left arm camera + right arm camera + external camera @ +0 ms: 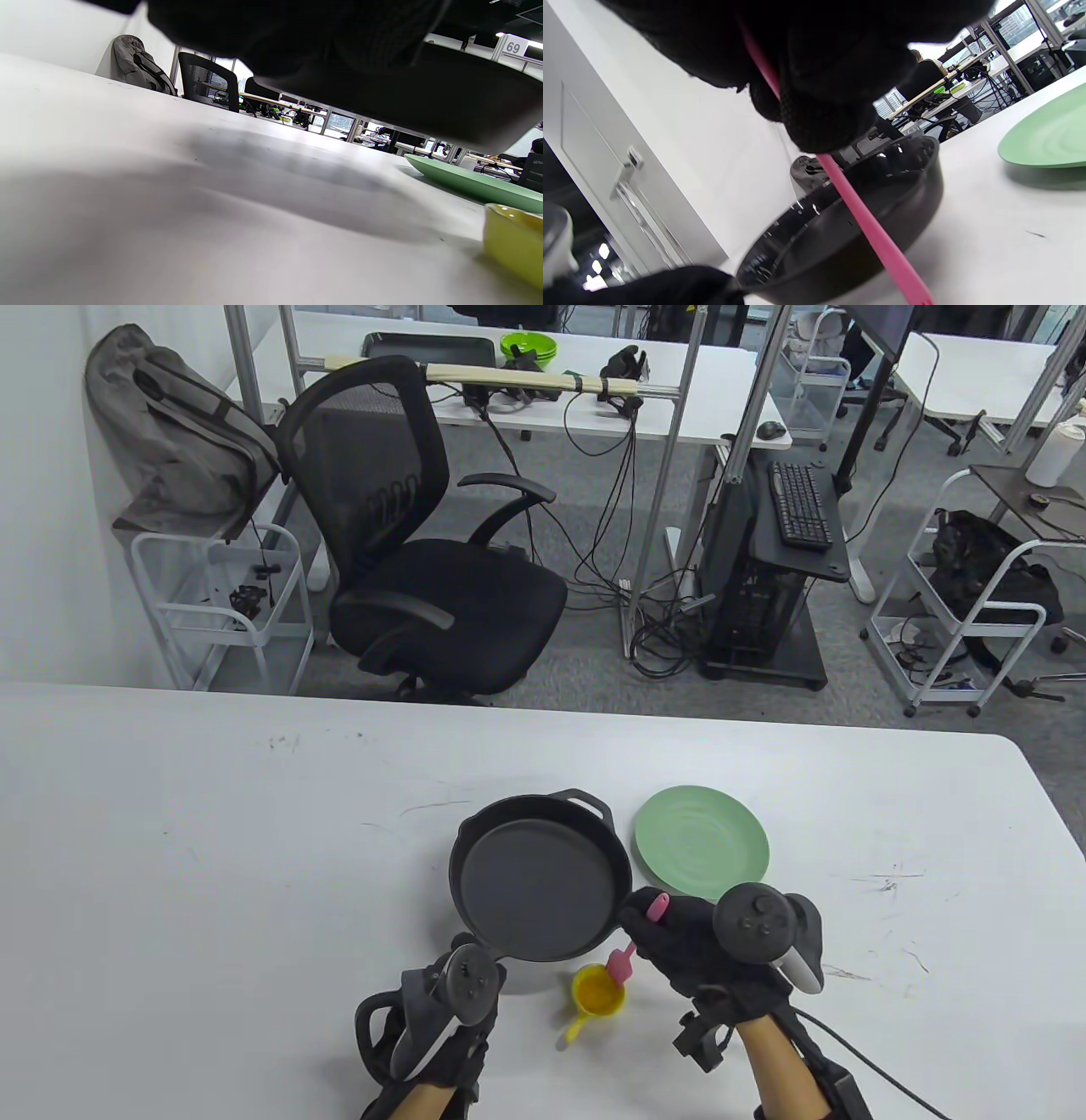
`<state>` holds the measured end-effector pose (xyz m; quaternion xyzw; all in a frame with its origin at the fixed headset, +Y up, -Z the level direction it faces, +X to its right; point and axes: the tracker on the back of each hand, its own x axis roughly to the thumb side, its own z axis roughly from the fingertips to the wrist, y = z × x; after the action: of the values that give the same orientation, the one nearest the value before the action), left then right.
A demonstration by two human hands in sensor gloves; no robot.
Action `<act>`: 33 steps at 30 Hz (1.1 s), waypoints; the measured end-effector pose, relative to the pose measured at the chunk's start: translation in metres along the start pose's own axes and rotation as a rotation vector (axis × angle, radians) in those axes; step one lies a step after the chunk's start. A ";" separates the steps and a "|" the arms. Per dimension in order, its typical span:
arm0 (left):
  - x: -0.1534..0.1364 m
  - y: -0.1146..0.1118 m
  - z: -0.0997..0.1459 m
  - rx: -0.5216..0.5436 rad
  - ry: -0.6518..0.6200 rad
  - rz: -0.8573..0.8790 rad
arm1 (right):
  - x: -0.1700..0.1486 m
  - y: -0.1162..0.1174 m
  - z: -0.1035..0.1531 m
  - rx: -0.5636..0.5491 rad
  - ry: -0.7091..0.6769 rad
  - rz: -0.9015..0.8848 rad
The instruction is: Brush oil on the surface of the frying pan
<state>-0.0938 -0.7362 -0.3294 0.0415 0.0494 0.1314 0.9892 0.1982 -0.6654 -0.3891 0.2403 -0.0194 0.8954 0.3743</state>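
Table view: frying pan (540, 882) sits mid-table (212, 857), near rim by the left hand (441, 1010), which seems to grip the pan handle under the tracker; fingers hidden, so I cannot tell for sure. Right hand (679, 937) pinches a pink brush (638, 933), bristle end down at the rim of the small yellow oil cup (599, 991). Green plate (702, 841) just right of the pan, apart from it.

Left wrist view: dark glove fills the top, pan underside (424, 97) appears lifted off the table on this side, shadow beneath. Plate and cup at the right edge. Grip not visible.

Right wrist view: fingers (823, 123) closed around the brush shaft (869, 220), pan wall behind it.

Risks, as I judge them: the cup is light and close to the pan, so a sideways drag of the bristles could tip it. An overloaded brush drips on the table on the way to the pan. If the pan is tilted, oil pools on the low side.
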 end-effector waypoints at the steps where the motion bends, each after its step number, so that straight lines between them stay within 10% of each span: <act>1: 0.001 0.000 0.000 -0.002 -0.002 0.001 | -0.001 -0.003 0.001 -0.009 0.000 -0.031; 21: 0.039 -0.009 0.015 -0.023 -0.147 -0.004 | -0.014 -0.041 0.019 -0.396 0.035 -0.186; 33: 0.061 -0.016 0.025 -0.042 -0.228 -0.020 | -0.013 0.000 0.004 -0.217 0.101 -0.246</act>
<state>-0.0288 -0.7372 -0.3114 0.0352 -0.0659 0.1170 0.9903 0.2074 -0.6749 -0.3917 0.1537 -0.0676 0.8465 0.5052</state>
